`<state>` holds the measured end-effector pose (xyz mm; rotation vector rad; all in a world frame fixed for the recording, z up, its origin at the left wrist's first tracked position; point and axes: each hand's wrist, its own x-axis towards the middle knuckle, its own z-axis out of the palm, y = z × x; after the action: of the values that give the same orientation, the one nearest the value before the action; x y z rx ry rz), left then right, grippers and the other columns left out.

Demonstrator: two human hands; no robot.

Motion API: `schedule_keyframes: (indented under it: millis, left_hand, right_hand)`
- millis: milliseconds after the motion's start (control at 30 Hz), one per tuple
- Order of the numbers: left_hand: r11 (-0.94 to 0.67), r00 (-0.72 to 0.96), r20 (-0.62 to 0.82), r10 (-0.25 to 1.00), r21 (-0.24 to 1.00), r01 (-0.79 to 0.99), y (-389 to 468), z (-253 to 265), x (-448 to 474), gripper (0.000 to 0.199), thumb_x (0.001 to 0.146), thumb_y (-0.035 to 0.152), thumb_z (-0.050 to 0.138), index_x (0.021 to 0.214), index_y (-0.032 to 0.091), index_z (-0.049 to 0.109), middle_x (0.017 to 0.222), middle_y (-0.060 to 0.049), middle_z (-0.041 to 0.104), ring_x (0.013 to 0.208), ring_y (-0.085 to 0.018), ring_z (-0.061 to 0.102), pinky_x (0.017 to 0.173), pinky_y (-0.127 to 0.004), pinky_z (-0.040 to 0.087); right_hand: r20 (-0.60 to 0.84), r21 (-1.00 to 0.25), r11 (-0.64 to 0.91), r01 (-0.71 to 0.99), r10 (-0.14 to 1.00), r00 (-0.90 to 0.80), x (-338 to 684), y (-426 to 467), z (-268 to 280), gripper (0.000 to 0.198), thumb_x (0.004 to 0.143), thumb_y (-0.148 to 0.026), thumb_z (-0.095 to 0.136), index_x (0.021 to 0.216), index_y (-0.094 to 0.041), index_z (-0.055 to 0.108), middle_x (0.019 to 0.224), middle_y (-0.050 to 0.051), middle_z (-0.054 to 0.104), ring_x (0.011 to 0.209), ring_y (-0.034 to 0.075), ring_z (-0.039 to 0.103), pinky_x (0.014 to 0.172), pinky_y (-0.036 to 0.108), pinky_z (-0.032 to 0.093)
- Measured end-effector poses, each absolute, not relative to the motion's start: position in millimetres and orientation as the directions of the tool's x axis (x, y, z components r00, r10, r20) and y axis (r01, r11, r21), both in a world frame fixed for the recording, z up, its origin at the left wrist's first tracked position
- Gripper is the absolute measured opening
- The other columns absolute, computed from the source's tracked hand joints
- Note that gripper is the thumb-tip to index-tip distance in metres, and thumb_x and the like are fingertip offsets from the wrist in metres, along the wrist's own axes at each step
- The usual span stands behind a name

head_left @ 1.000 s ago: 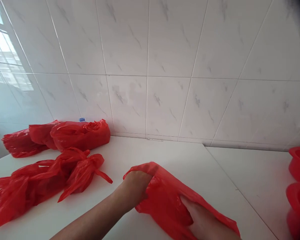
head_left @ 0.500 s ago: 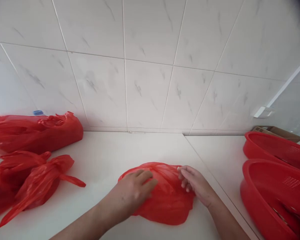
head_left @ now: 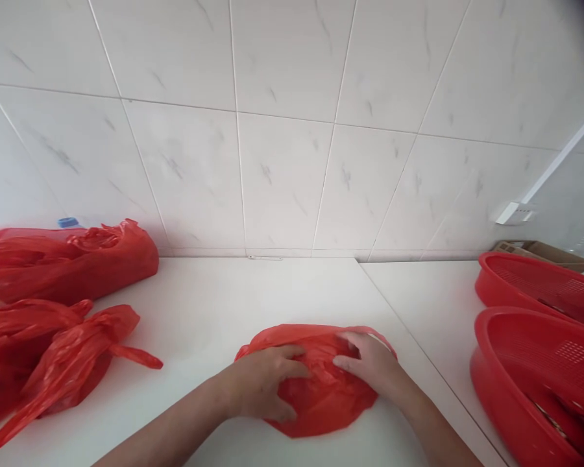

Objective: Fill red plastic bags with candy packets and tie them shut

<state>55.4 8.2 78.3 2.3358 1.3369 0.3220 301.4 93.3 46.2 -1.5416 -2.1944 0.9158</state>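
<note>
A red plastic bag lies crumpled on the white tabletop in front of me. My left hand rests on its left side with fingers apart. From the right, my right hand reaches over the bag, thumb and fingers spread on the film. Both hands touch the bag, and neither is closed round it. Whatever the bag may contain is hidden.
Knotted red plastic bags lie at the left, with a long filled red bag behind them and a blue cap beyond. Two red plastic baskets stand at the right, near a cardboard box. A tiled wall closes off the back.
Both hands have come down onto the red bag and spread their fingers. The bag's top is now more crumpled between them, and its right edge reaches farther right.
</note>
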Motion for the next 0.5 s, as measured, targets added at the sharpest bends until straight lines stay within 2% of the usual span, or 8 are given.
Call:
schedule_keyframes:
  millis: [67, 133, 200, 267, 300, 367, 433, 500]
  left_hand:
    - [-0.552, 0.55, 0.153, 0.821, 0.461, 0.695, 3.0, 83.2, 53.2, 0.028, 0.078, 0.021, 0.06, 0.104, 0.029, 0.066, 0.113, -0.003, 0.065, 0.093, -0.024, 0.064, 0.075, -0.031, 0.053]
    - [-0.625, 0.525, 0.339, 0.781, 0.404, 0.668, -1.6, 84.5, 50.1, 0.023, 0.086, 0.014, 0.048, 0.098, 0.024, 0.065, 0.101, -0.005, 0.067, 0.09, -0.02, 0.062, 0.079, -0.031, 0.051]
    - [-0.615, 0.399, 0.528, 0.75, 0.334, 0.714, -4.5, 81.0, 44.1, 0.023, 0.089, 0.012, 0.043, 0.097, 0.022, 0.063, 0.102, -0.008, 0.066, 0.093, -0.02, 0.06, 0.082, -0.033, 0.05]
    - [-0.492, 0.204, 0.601, 0.773, 0.366, 0.79, -5.3, 74.1, 36.0, 0.018, 0.088, 0.017, 0.05, 0.101, 0.023, 0.06, 0.116, -0.01, 0.059, 0.104, -0.024, 0.057, 0.086, -0.038, 0.05]
    - [-0.404, 0.099, 0.573, 0.814, 0.435, 0.805, -4.8, 70.2, 31.8, 0.021, 0.086, 0.022, 0.053, 0.106, 0.025, 0.058, 0.122, -0.01, 0.055, 0.109, -0.025, 0.054, 0.087, -0.04, 0.05]
    - [-0.226, -0.074, 0.42, 0.905, 0.619, 0.752, -2.5, 62.5, 24.2, 0.034, 0.084, 0.032, 0.057, 0.117, 0.028, 0.052, 0.127, -0.01, 0.051, 0.112, -0.025, 0.053, 0.088, -0.039, 0.051]
    - [-0.08, -0.152, 0.224, 0.963, 0.77, 0.633, 1.3, 56.3, 18.7, 0.041, 0.082, 0.038, 0.058, 0.121, 0.027, 0.049, 0.117, -0.008, 0.055, 0.102, -0.022, 0.059, 0.083, -0.035, 0.053]
    - [0.029, -0.169, 0.072, 0.983, 0.847, 0.531, 5.1, 52.5, 15.9, 0.04, 0.081, 0.041, 0.057, 0.117, 0.026, 0.052, 0.102, -0.004, 0.061, 0.085, -0.02, 0.063, 0.072, -0.03, 0.054]
  right_hand:
    - [-0.055, -0.718, 0.237, 0.654, 0.918, -0.393, 302.2, 91.4, 50.4, 0.036, 0.082, -0.051, 0.052, 0.104, -0.025, 0.065, 0.096, 0.004, 0.066, 0.088, 0.022, 0.06, 0.077, 0.035, 0.047]
    - [0.012, -0.769, 0.244, 0.591, 0.929, -0.369, 300.0, 86.5, 55.7, 0.031, 0.086, -0.049, 0.045, 0.087, -0.024, 0.065, 0.082, 0.002, 0.064, 0.078, 0.019, 0.058, 0.07, 0.032, 0.046]
    - [0.026, -0.809, 0.221, 0.545, 0.939, -0.343, 297.3, 81.7, 59.5, 0.032, 0.087, -0.048, 0.043, 0.078, -0.024, 0.061, 0.074, -0.001, 0.059, 0.069, 0.016, 0.056, 0.063, 0.028, 0.044]
    - [-0.022, -0.833, 0.179, 0.523, 0.935, -0.355, 295.6, 79.4, 59.3, 0.031, 0.088, -0.049, 0.043, 0.082, -0.025, 0.061, 0.067, -0.003, 0.055, 0.062, 0.014, 0.053, 0.059, 0.027, 0.043]
    - [-0.053, -0.829, 0.168, 0.533, 0.926, -0.373, 295.1, 79.5, 57.4, 0.029, 0.087, -0.049, 0.045, 0.089, -0.026, 0.062, 0.066, -0.003, 0.055, 0.061, 0.014, 0.053, 0.058, 0.027, 0.044]
    - [-0.077, -0.779, 0.189, 0.598, 0.918, -0.39, 293.9, 81.4, 51.1, 0.03, 0.084, -0.045, 0.05, 0.105, -0.028, 0.062, 0.078, -0.001, 0.062, 0.072, 0.017, 0.058, 0.065, 0.03, 0.047]
    - [-0.035, -0.691, 0.259, 0.675, 0.921, -0.388, 291.4, 83.6, 44.9, 0.034, 0.083, -0.039, 0.052, 0.114, -0.029, 0.061, 0.1, 0.003, 0.066, 0.091, 0.021, 0.06, 0.078, 0.035, 0.048]
    - [0.068, -0.622, 0.359, 0.696, 0.91, -0.409, 287.8, 82.5, 43.7, 0.033, 0.085, -0.035, 0.05, 0.115, -0.028, 0.062, 0.115, 0.003, 0.063, 0.105, 0.022, 0.057, 0.089, 0.039, 0.045]
